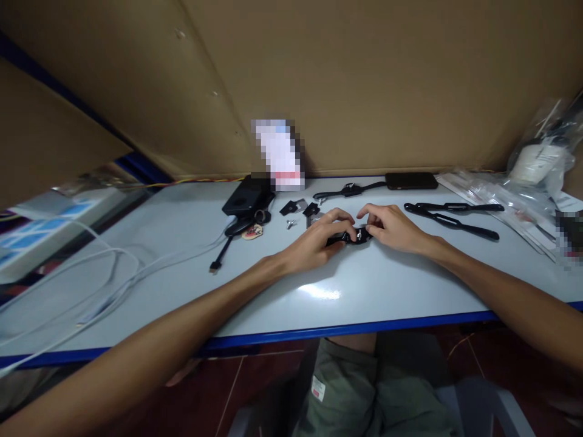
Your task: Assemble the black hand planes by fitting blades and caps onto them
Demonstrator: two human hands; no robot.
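Low over the table, my left hand (pixel 319 240) is closed around one end of a small curved black part (pixel 359 235) with a shiny metal bit at its middle. My right hand (pixel 394 229) has its thumb and fingers bent at the right end of that part, the thumb side at its edge. Whether the right fingers pinch it is hard to see. Just beyond the left hand lie small black angular pieces (pixel 288 209) and a silver screw (pixel 290 224). A long black strap-like piece (pixel 350 190) with a metal fitting rests behind both hands.
Two long slotted black pieces (pixel 464 226) lie to the right, near a dark phone (pixel 411 181) and clear plastic bags (pixel 505 203). On the left are a black box (pixel 246 195), a short cable (pixel 221 258) and white cords (pixel 136 273). A blurred-out screen (pixel 280 152) leans against the back board.
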